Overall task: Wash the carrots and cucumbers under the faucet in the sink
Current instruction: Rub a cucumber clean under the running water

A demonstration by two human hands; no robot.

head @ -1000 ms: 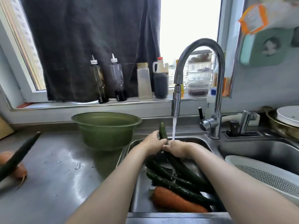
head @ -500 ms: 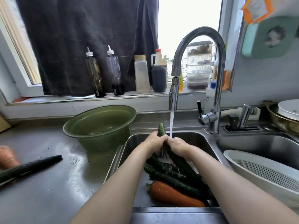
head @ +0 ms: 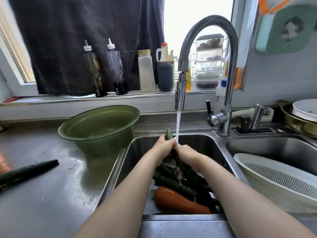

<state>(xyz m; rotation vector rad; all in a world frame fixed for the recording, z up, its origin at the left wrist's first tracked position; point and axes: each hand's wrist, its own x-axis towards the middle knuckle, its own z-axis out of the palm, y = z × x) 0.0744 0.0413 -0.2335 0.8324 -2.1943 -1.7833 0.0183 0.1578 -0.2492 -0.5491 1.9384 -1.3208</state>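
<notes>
Gripping a cucumber (head: 168, 134), both hands tilt its tip away, upward.

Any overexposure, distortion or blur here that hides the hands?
Head view: the window is blown out to white; the wide-angle lens bows the sill; the counter cucumber at the left edge looks soft; the left hand, right hand and held cucumber under the stream are readable.

Carrot (head: 180, 201) in sink (head: 202, 143), bowl (head: 99, 127) left of it.
</notes>
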